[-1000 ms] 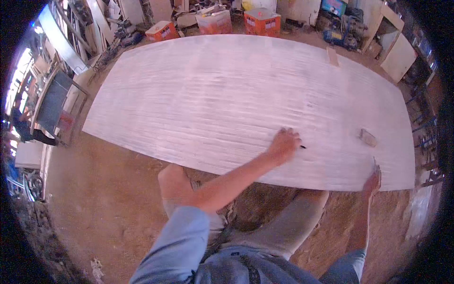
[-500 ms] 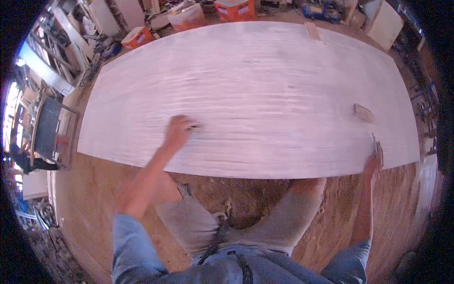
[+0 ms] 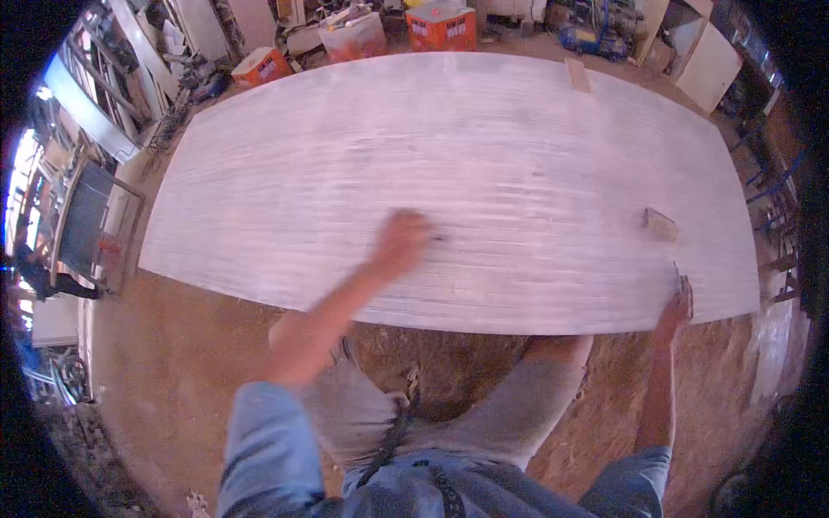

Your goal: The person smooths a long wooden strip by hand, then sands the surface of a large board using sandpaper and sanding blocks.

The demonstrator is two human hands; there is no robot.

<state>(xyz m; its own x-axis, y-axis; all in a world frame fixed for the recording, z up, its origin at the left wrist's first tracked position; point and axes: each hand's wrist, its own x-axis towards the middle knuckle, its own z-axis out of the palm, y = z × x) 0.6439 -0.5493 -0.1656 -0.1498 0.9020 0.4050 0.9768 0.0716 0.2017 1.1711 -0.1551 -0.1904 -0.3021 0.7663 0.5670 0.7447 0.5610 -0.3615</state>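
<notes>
A large panel (image 3: pixel 302 173), whitish and marked with long grey streaks, stretches in front of me. My left hand (image 3: pixel 402 240) is closed and smeared by motion over its middle. A small dark tip (image 3: pixel 438 238) sticks out past the fingers; the rest of that thing is hidden. At the panel's near right edge, my right hand (image 3: pixel 673 312) is wrapped round a thin flat tool (image 3: pixel 686 289), a scraper-like piece with a pale, crusted face. Just beyond it a small block (image 3: pixel 660 224), pale and brownish, lies on the panel.
A flat wooden strip (image 3: pixel 579 75) lies at the panel's far edge. Behind stand orange boxes (image 3: pixel 441 28), a white-and-orange container (image 3: pixel 352 36) and a blue machine (image 3: pixel 596 39). Boards lean at the back left. A person (image 3: pixel 39 268) is at the far left beside a dark panel (image 3: pixel 85 216).
My left hand has swept to the right across the panel, still closed on the small dark thing. My right hand stays near the right edge with its tool. The view has shifted slightly.
</notes>
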